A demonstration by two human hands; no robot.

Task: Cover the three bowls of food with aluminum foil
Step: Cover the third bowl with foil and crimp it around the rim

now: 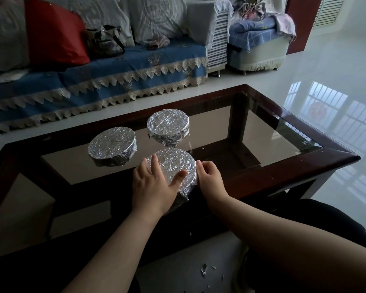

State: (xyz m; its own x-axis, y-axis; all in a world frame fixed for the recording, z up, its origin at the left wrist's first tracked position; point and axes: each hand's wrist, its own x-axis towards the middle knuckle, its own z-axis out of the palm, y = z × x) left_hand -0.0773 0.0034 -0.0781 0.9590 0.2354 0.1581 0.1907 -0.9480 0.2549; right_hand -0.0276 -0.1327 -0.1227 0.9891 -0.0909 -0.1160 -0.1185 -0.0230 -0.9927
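both hands (no labels), nearest foil-covered bowl (173, 163)

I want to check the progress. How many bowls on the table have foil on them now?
3. One at the table's near edge, between the left hand and right hand; one to the left; one farther back. No uncovered bowl is visible.

Glass-topped wooden coffee table (317, 132), blue-covered sofa (114, 68) with red cushion (53, 32) behind, glossy floor (336, 66)
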